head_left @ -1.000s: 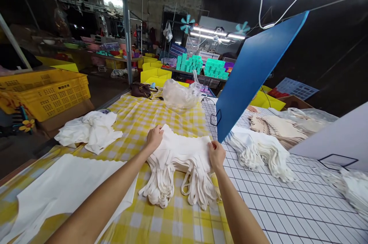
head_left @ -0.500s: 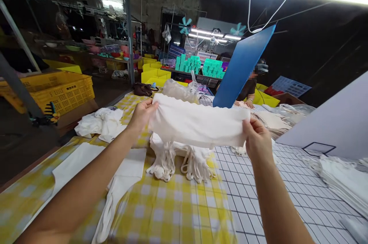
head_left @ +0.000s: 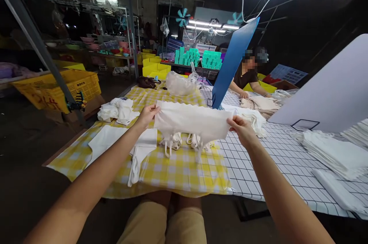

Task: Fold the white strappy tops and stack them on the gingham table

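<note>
A white camisole is stretched out between my hands above the table, its wavy edge on top and thin straps hanging below. My left hand pinches its left end, with thumb and fingers closed. At the other end, my right hand grips the corner the same way. Behind and under it, bunched white straps show on the yellow checked cloth; the held cloth hides the rest of that pile. Flat white pieces lie beneath my left forearm, and a crumpled white heap is beyond them.
A blue board and a white board stand on the table. Folded white garments are stacked at right. Across the table a person handles beige pieces. A yellow crate stands left, past a metal post.
My view has drawn back and tilted down, bringing my knees and the table's front edge into sight. The camisole is still held at both ends, its straps now dangling into view.
</note>
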The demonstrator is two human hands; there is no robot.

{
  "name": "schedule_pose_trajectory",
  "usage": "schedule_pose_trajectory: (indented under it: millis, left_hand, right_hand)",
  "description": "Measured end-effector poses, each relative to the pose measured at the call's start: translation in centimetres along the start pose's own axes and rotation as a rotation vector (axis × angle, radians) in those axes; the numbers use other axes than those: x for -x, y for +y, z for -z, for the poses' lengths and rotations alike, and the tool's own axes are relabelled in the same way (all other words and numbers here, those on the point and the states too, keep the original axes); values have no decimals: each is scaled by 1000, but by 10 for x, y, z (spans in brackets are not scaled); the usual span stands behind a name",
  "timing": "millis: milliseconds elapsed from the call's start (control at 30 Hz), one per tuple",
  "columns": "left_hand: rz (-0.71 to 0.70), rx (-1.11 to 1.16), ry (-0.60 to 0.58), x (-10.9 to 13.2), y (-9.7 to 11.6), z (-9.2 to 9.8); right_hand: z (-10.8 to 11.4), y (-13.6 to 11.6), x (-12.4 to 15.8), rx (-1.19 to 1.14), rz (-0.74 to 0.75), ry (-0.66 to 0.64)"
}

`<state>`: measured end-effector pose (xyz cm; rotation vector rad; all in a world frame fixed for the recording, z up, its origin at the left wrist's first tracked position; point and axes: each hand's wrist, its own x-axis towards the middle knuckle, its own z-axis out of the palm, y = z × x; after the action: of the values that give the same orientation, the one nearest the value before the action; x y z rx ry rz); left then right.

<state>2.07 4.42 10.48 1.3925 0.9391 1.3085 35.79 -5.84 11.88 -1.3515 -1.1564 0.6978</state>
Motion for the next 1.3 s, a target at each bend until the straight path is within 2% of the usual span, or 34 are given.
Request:
schedule_pose_trajectory:
  millis: [67,133,267,333,400,467,567,767,933,1100,1300]
  left_hand:
    - [-12,-60,-128,20,-6,11]
    - [-24,-160,-284,48,-17,26]
    - [-4,-411,-645,115,-55,49]
    - [-6,-544,-790,143,-76,54]
    - [-50,-678,-856,164,-92,55]
    - [-114,-799,-846,177,-101,54]
    - [-193,-939,-802,187,-107,53]
    - [-386,-1080,-689,191,-115,51]
    - [-516,-1125,-649,191,-121,51]
    - [-506,-1118,-628,190,-117,50]
    - [-367,-1010,-644,184,-104,46]
  right_hand:
    - [11,12,22,73,14,-60]
    - [22,29,51,180,-31,-165]
    - [32,82,112,296,-191,-392]
    - [32,108,135,300,-206,-409]
    - [32,126,150,323,-178,-387]
    - [32,133,158,370,-153,-385]
    - [32,132,161,448,-138,-416]
    - [28,132,166,561,-31,-383]
    - [27,141,168,606,38,-351]
    - [28,142,170,590,56,-330]
    - [26,142,172,495,46,-273]
